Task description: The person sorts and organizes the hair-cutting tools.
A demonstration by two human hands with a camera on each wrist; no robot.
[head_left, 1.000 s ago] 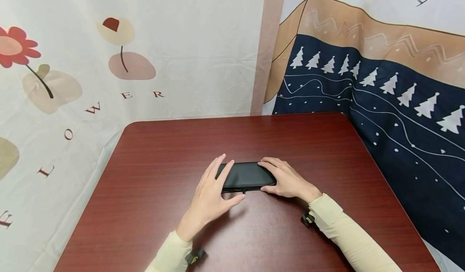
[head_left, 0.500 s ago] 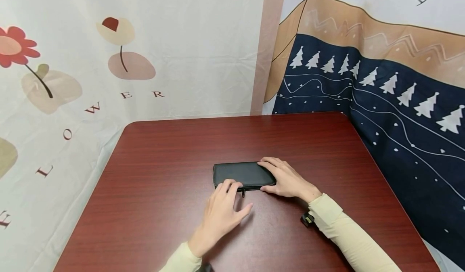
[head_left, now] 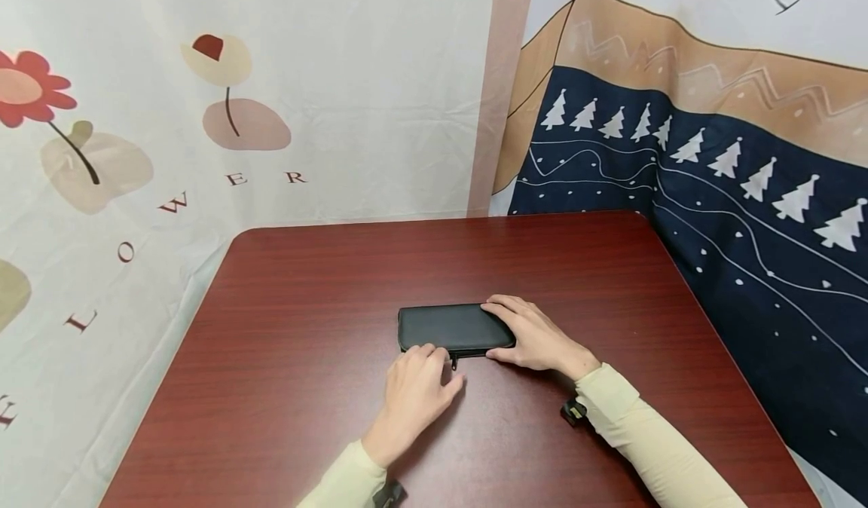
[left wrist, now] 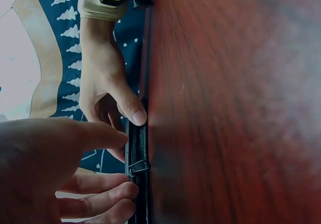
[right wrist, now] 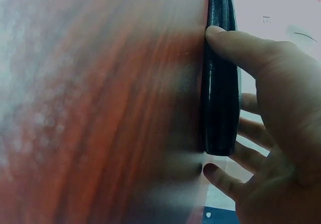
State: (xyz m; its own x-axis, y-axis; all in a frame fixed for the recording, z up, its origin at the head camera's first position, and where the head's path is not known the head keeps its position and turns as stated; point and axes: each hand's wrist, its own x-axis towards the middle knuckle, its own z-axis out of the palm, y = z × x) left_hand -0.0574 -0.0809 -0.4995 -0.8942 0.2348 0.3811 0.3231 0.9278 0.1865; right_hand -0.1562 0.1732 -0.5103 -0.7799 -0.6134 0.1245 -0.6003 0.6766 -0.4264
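A black zip-around wallet [head_left: 447, 327] lies flat on the table, its long zipped side facing the person. My right hand [head_left: 539, 336] grips its right end, thumb on the near edge and fingers over the top and far side. In the right wrist view that thumb [right wrist: 235, 40] lies across the zipped side. My left hand [head_left: 417, 387] is at the near left edge, fingertips right at the rim and thumb held apart. The zipper pull [left wrist: 139, 167] hangs from the zipped side, just beyond the left fingertips in the left wrist view.
The dark red wooden table [head_left: 305, 282] reaches back to a pale curtain [head_left: 380, 116] printed with flowers and letters. A navy cloth with white trees [head_left: 732, 214] hangs along the right side. Each wrist carries a small black camera [head_left: 574, 411].
My left hand has come off the wallet's left end and moved down to its near edge beside the zipper pull. The right hand and the wallet have stayed in place.
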